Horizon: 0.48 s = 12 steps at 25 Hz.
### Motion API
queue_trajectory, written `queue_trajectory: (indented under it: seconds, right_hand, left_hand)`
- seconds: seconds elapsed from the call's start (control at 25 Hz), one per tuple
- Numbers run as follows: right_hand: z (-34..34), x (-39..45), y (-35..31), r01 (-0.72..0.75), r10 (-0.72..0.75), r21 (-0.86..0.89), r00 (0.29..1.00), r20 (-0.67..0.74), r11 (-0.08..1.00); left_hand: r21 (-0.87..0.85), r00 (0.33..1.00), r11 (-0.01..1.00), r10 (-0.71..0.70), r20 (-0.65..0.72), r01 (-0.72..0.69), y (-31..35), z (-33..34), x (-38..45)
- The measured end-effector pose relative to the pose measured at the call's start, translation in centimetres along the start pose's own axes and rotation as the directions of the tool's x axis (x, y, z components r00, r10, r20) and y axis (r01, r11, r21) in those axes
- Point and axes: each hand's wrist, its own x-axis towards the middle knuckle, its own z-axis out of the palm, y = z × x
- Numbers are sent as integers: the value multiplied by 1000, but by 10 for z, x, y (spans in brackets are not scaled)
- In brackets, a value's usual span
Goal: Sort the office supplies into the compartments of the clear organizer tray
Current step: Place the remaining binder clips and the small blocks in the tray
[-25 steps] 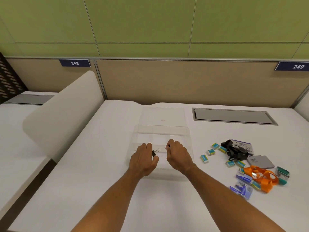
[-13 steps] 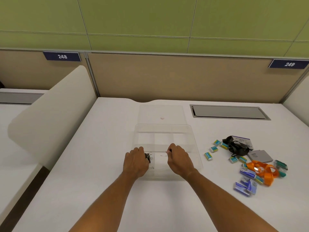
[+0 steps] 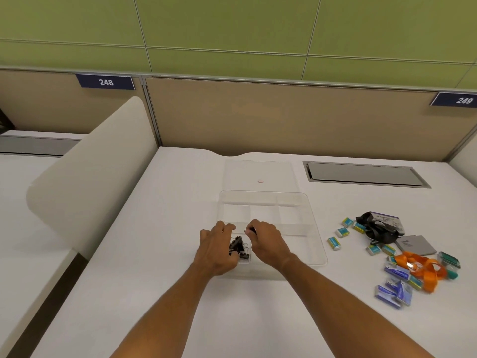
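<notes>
Your left hand (image 3: 216, 250) curls over black binder clips (image 3: 239, 248) in the clear organizer tray (image 3: 313, 244), while your right hand (image 3: 265, 241) pinches one small clip.

Hard to make out the tray (image 3: 316, 228): clear walls and dividers nearly lost against the white desk (image 3: 160, 293). Black clips (image 3: 238, 248) partly hidden behind the left hand (image 3: 215, 250), count unclear. Something small and dark pinched in the right hand (image 3: 265, 242), mostly covered by its fingers (image 3: 251, 229). Print on the small boxes (image 3: 393, 291) too small to read. Both forearms cut off at the bottom edge.
</notes>
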Motion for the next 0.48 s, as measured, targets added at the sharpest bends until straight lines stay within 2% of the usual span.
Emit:
queue_trajectory:
  seconds: [0.24,0.48]
  right_hand:
    - [15,12,-15,15,-7,-36,980,200,999]
    - [21,20,-21,-86,67,81,976,205,993]
  left_hand:
    - [-1,999,1000,-18,-46,18,-14,-7,-11]
    - [-8,997,999,-36,-65,36,-20,-11,-16]
